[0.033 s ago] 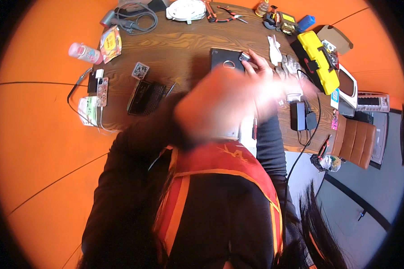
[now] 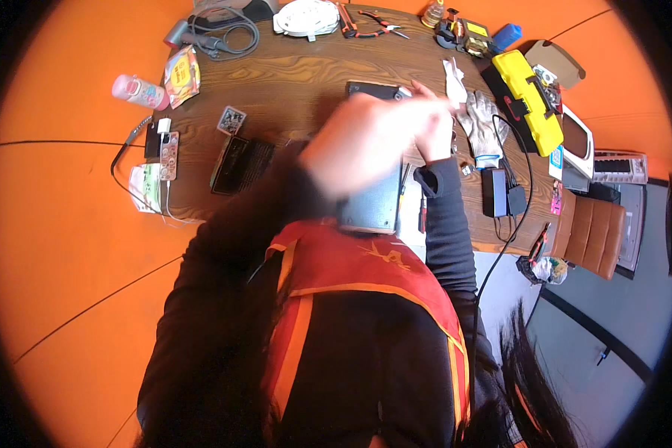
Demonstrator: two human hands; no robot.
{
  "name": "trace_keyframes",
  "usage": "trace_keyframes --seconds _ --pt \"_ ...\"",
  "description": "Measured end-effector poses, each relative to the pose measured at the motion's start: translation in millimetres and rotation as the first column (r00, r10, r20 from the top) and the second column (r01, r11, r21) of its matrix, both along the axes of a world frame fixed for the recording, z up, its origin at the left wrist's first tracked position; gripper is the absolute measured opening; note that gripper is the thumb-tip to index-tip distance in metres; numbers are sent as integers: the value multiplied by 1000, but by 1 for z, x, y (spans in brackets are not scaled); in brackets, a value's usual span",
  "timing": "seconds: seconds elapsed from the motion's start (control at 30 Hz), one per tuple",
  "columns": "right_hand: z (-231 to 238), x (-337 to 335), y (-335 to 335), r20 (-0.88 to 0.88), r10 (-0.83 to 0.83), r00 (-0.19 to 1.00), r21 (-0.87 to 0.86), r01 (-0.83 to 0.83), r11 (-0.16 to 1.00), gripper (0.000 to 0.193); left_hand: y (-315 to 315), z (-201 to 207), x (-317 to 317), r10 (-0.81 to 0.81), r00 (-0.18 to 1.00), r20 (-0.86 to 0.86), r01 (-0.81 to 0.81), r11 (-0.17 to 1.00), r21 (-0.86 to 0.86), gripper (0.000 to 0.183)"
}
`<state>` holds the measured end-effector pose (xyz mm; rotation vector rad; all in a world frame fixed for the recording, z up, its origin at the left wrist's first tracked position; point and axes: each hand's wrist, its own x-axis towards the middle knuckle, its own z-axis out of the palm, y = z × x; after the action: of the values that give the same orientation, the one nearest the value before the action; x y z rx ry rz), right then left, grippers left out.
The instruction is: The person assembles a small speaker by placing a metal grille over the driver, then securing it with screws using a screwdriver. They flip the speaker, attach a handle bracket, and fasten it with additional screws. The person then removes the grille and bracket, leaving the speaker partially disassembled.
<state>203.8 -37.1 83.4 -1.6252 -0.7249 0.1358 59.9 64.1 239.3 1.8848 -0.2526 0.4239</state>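
A dark flat slab (image 2: 369,211), perhaps a laptop, lies in front of me; screw-like dots mark its near corners and my hands cover its middle. My left hand (image 2: 369,138), smeared by motion, reaches across it to the right. Its fingers overlap my right hand (image 2: 434,134), and whether they grip anything cannot be made out. One finger of my right hand stretches out beside the slab's far right corner, the others being mostly hidden. To the left are a black vented panel (image 2: 243,166) and a small clear box (image 2: 232,119) of tiny parts.
Right of my hands lie a grey work glove (image 2: 484,127), a black power adapter (image 2: 494,193) with cables and a yellow-black toolbox (image 2: 529,101). Pliers (image 2: 381,27) and a coiled grey cable (image 2: 239,33) lie at the far edge. A pink-topped bottle (image 2: 140,91) stands left.
My left hand has moved up and to the right, uncovering the slab's near part and the glove. My right wrist and cuff now show more clearly.
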Motion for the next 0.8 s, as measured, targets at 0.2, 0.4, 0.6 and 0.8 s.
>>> trace_keyframes --seconds 0.2,0.4,0.6,0.8 --pt "8 11 6 -74 64 995 -156 -75 985 33 38 -72 25 504 839 -203 -284 726 626 27" --pt "5 15 6 -193 57 980 -214 -99 972 33 49 -101 42 548 826 -133 -310 637 706 37" --pt "9 15 5 -223 88 971 -128 -118 985 30 47 -101 57 498 845 -196 -209 646 734 39" --pt "5 12 7 -326 136 936 -36 -156 987 30 47 -103 57 485 847 -219 -213 686 696 36"
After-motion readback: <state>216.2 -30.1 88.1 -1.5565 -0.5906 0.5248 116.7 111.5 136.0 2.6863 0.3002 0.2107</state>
